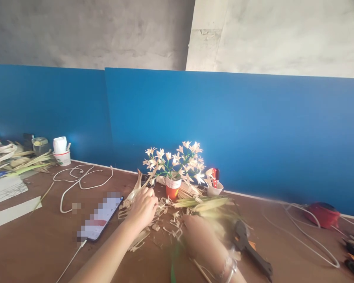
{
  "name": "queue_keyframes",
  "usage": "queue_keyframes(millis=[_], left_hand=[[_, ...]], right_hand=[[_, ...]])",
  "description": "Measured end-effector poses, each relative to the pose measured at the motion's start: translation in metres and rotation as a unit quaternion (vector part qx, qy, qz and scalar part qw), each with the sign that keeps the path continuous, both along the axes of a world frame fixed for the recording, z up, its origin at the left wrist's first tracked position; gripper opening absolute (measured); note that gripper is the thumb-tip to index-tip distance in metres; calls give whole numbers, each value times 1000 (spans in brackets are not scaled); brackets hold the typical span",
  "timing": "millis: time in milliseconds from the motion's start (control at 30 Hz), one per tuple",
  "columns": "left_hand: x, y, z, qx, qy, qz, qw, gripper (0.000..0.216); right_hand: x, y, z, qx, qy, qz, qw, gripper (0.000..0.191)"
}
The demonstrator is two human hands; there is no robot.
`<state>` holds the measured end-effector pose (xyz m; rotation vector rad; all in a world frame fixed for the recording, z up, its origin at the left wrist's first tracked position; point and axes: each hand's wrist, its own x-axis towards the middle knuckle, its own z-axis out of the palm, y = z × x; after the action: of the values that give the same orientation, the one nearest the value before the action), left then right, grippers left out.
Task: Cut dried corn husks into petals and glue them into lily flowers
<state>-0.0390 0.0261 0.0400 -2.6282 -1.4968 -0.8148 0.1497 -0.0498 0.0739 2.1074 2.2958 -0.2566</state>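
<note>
Dried leaf strip [136,188]: middle of the table, towards its rear edge, rising from the fist.
Left hand [143,207]: fingers curled closed on the strip.
Right hand [202,239]: blurred, so its grip cannot be told.
Flower cup [173,188]: just behind.
Phone [102,217]: left.

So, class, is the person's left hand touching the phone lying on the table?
Apart. In the head view, the left hand rests on dried leaf strips, and a gap of strips and brown table shows between it and the phone.
</note>
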Motion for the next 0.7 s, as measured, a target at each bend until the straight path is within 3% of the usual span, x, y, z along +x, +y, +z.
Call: queue_keyframes(millis=[100, 233, 300, 467, 600, 700], left_hand=[[11, 4, 2, 3, 20, 2, 1000, 22], [21, 8, 0, -7, 13, -3, 1000, 17], [19, 9, 2, -13, -17, -2, 1000, 16], [-3, 2, 20, -94, -87, -10, 992, 12], [-27, -8, 24, -258, -125, -28, 958, 16], [-38, -14, 20, -292, -120, -27, 949, 15]], right_hand=[[-1, 1, -4, -4, -1, 3, 1000, 32], [-3, 3, -10, -14, -1, 13, 1000, 65], [-2, 2, -9, -16, -6, 19, 1000, 72], [5, 3, 0, 0, -13, 1, 1000, 33], [18, 6, 4, 4, -11, -21, 1000, 30], [33, 7, 10, 20, -7, -35, 999, 33]])
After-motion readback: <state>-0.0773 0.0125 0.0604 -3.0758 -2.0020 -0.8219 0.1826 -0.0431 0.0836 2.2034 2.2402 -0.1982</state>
